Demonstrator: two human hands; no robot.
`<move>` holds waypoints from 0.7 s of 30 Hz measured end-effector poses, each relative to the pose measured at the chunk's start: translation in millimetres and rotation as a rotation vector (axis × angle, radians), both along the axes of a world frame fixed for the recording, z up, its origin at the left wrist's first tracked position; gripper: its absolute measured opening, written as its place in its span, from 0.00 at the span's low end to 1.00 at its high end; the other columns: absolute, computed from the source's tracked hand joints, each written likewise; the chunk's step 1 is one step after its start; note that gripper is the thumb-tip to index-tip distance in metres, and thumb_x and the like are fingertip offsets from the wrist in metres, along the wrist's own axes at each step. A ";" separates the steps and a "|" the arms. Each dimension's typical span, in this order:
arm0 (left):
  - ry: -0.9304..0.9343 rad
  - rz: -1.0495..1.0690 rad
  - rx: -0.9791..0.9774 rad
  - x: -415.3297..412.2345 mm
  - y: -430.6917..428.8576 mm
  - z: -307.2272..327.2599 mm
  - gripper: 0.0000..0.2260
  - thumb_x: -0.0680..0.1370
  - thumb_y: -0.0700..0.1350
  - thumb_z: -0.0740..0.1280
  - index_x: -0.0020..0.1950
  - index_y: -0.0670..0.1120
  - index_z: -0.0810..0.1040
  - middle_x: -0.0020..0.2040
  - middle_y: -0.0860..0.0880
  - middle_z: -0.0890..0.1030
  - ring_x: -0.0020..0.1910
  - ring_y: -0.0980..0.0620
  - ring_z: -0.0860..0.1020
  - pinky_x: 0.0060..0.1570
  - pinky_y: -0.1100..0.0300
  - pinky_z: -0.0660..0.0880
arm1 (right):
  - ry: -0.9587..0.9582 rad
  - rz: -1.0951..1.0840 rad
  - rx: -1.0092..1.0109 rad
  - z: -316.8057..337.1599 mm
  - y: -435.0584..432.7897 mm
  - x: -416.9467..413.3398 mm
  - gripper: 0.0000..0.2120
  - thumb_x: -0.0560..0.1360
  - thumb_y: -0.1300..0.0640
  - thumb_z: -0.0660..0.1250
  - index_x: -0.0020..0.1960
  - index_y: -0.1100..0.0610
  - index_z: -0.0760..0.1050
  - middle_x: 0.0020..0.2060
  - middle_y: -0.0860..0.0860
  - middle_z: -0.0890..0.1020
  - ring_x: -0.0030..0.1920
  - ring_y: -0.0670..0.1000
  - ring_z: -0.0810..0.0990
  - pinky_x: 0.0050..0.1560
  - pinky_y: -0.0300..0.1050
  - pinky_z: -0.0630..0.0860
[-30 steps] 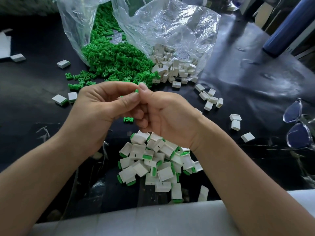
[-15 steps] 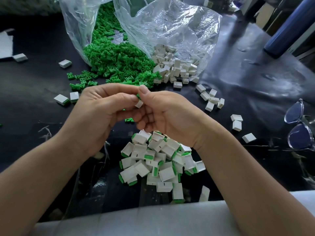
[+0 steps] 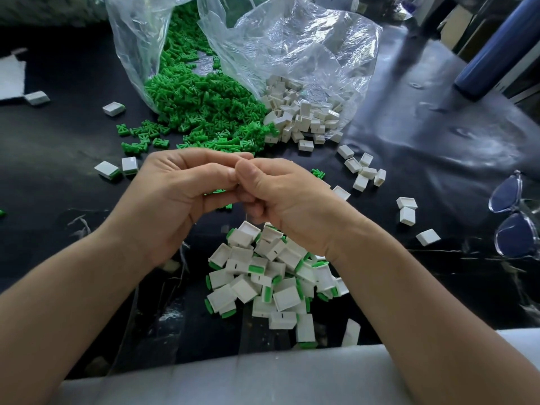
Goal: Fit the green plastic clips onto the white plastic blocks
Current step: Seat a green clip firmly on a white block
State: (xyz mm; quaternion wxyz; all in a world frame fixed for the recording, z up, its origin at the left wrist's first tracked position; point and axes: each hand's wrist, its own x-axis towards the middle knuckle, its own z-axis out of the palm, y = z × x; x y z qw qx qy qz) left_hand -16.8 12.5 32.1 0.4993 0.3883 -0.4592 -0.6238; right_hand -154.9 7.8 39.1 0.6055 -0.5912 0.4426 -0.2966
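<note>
Left hand [image 3: 175, 197] and right hand [image 3: 280, 197] met above the black tabletop [image 3: 409, 135], fingers curled tight, thumbs tip to tip. Whatever they pinched was hidden, so cannot tell.

Judged: push the clip squarely into the block's end until flush.

Small green plastic clips [image 3: 204, 112] spilled from a clear plastic bag [image 3: 131, 54], touching hollow white plastic blocks [image 3: 304, 115]. Fitted blocks [image 3: 263, 276] — white, green-ended — lay heaped below the wrists.

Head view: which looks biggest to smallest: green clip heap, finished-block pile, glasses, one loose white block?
1. green clip heap
2. finished-block pile, nearer the camera, so unsure
3. glasses, partly cropped
4. loose white block
</note>
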 end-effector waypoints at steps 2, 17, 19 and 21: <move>0.013 0.000 0.003 -0.1 -0.3 0.1 0.05 0.64 0.36 0.69 0.34 0.42 0.84 0.42 0.46 0.85 0.40 0.49 0.84 0.39 0.61 0.80 | 0.012 0.001 -0.019 -1.3 0.0 -0.7 0.12 0.81 0.57 0.53 0.43 0.58 0.72 0.33 0.53 0.67 0.31 0.47 0.62 0.35 0.40 0.60; 0.028 -0.009 0.016 0.7 -1.3 -1.0 0.06 0.64 0.34 0.69 0.33 0.43 0.84 0.41 0.47 0.85 0.40 0.50 0.84 0.39 0.60 0.80 | 0.007 -0.060 -0.045 -2.4 3.6 3.2 0.15 0.81 0.58 0.52 0.54 0.67 0.74 0.34 0.56 0.69 0.31 0.51 0.56 0.34 0.46 0.52; 0.041 -0.003 0.017 0.7 -1.3 -1.1 0.08 0.64 0.36 0.65 0.32 0.43 0.84 0.41 0.47 0.85 0.40 0.51 0.84 0.39 0.61 0.79 | -0.014 -0.060 -0.043 -1.6 4.4 3.8 0.14 0.81 0.59 0.52 0.50 0.64 0.75 0.30 0.52 0.68 0.31 0.51 0.56 0.34 0.46 0.51; 0.044 -0.003 0.018 0.2 -1.1 -1.3 0.08 0.64 0.37 0.65 0.32 0.43 0.84 0.41 0.47 0.85 0.40 0.51 0.83 0.39 0.61 0.79 | -0.022 -0.046 -0.043 -0.7 5.3 3.8 0.13 0.81 0.59 0.53 0.46 0.60 0.74 0.28 0.49 0.70 0.31 0.49 0.58 0.33 0.43 0.54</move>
